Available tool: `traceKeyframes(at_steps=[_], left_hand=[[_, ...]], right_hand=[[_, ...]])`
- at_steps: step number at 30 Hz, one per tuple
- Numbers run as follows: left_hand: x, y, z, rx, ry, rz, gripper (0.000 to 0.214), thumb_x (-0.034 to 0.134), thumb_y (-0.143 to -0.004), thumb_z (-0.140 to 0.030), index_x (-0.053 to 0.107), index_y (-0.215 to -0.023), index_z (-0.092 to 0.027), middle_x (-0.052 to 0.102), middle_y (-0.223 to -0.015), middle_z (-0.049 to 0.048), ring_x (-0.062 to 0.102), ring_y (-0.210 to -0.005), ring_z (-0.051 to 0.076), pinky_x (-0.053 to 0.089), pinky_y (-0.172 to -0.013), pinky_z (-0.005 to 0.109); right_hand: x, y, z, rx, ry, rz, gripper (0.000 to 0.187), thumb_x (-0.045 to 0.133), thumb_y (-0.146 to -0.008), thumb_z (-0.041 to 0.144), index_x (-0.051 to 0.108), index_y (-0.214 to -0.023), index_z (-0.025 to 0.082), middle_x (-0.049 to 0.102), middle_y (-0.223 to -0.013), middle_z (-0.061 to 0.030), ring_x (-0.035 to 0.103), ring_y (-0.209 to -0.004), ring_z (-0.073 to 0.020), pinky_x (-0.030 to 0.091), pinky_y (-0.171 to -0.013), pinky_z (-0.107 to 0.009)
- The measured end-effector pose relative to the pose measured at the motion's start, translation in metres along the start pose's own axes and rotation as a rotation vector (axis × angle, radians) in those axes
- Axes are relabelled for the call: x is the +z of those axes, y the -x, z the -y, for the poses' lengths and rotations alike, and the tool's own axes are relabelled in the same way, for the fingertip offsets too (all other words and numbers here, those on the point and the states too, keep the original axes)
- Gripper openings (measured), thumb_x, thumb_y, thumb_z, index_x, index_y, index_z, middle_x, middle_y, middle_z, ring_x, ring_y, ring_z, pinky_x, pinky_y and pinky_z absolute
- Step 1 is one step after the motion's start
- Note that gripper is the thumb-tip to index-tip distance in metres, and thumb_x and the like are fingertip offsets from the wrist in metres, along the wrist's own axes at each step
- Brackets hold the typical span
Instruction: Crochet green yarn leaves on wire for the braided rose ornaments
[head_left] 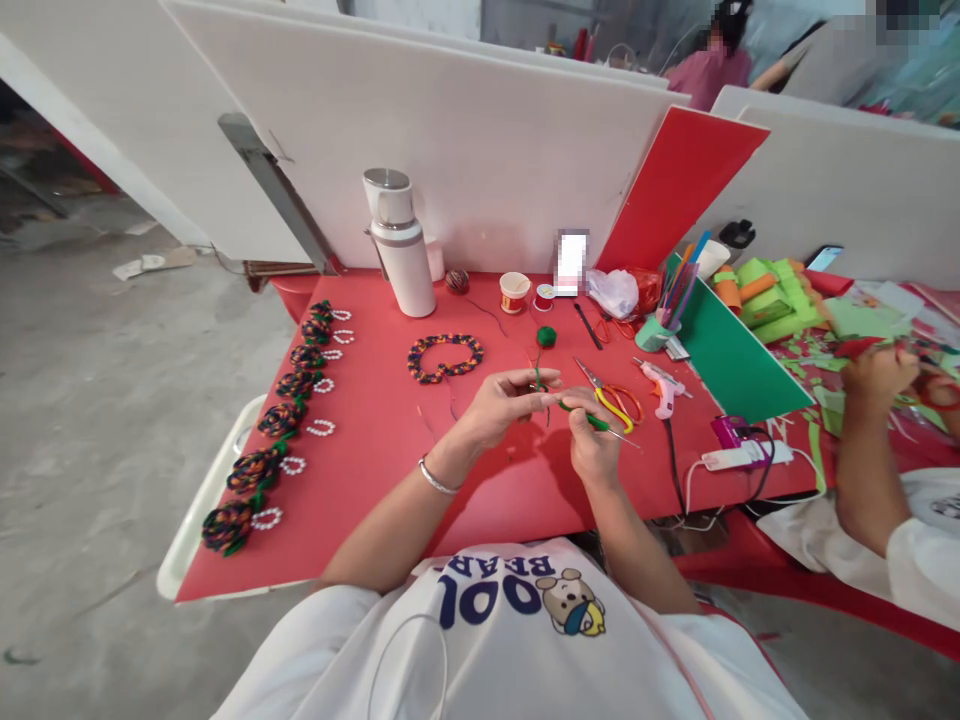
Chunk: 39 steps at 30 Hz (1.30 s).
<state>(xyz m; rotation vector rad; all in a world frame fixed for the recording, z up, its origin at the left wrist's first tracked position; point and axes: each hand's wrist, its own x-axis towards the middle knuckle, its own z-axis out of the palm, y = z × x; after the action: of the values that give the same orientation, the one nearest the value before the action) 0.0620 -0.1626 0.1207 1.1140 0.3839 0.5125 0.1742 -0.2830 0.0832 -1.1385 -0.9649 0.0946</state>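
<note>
My left hand (504,405), with a silver bangle at the wrist, pinches a small piece of green yarn (539,383). A strand leads up from it towards a small green yarn ball (546,337). Close beside it, my right hand (595,452) grips a crochet hook (598,424) with a green handle; a thin metal end sticks out to the right. The fingers partly hide where hook and yarn meet. Beyond my right hand lie yellow-handled scissors (616,405). A multicoloured crocheted ring (445,358) lies flat to the left of my hands.
Several yarn flowers with bead loops (281,420) line the red table's (360,500) left side. Behind stand a white flask (403,265), a paper cup (514,292) and a phone (571,262). A glue gun (663,388), pen holder (655,332) and power strip (739,457) lie right, near another person's hands (881,375).
</note>
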Motion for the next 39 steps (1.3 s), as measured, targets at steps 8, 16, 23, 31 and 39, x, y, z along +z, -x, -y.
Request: traceKeyframes(at_steps=[8,16,23,31,39], left_hand=[[-0.004,-0.004,0.006,0.084,-0.044,-0.037,0.055,0.098,-0.054,-0.036,0.082,-0.102,-0.014,0.061,-0.059,-0.0037,0.045,-0.051,0.005,0.035,-0.051,0.022],[-0.001,-0.001,0.009,0.042,-0.057,0.009,0.056,0.097,-0.056,-0.04,0.081,-0.102,-0.013,0.068,-0.07,0.0008,0.057,-0.06,0.009,0.042,-0.055,0.022],[-0.001,0.001,0.005,0.031,-0.102,0.047,0.044,0.096,-0.057,-0.041,0.08,-0.086,-0.013,0.062,-0.06,-0.0014,0.052,-0.053,0.007,0.04,-0.053,0.022],[-0.001,0.001,0.007,0.032,-0.054,-0.041,0.051,0.094,-0.061,-0.038,0.081,-0.104,-0.015,0.071,-0.074,0.0021,0.053,-0.058,0.008,0.04,-0.054,0.023],[-0.002,-0.003,0.01,0.052,-0.046,-0.133,0.053,0.094,-0.058,-0.038,0.081,-0.101,-0.011,0.071,-0.071,0.0017,0.057,-0.059,0.009,0.048,-0.054,0.022]], right_hand=[[0.005,0.005,-0.002,0.003,0.001,-0.033,0.014,0.068,-0.095,0.037,0.079,-0.095,0.029,0.08,-0.095,-0.0025,0.072,-0.097,-0.0218,0.057,-0.092,-0.042],[0.009,0.007,-0.007,0.012,0.024,-0.059,0.016,0.066,-0.096,0.04,0.077,-0.097,0.027,0.079,-0.095,-0.0027,0.073,-0.095,-0.0207,0.059,-0.089,-0.04],[0.007,0.004,-0.007,0.011,0.033,0.024,0.02,0.064,-0.096,0.046,0.074,-0.095,0.028,0.079,-0.11,-0.005,0.071,-0.115,-0.0255,0.058,-0.1,-0.048],[0.006,0.004,-0.008,0.027,0.031,-0.026,0.022,0.064,-0.096,0.046,0.075,-0.096,0.027,0.081,-0.106,-0.0053,0.071,-0.11,-0.0249,0.057,-0.099,-0.047],[-0.001,0.003,0.002,-0.054,0.225,0.042,0.017,0.063,-0.098,0.036,0.078,-0.1,0.029,0.082,-0.107,-0.0041,0.07,-0.103,-0.0235,0.055,-0.094,-0.045]])
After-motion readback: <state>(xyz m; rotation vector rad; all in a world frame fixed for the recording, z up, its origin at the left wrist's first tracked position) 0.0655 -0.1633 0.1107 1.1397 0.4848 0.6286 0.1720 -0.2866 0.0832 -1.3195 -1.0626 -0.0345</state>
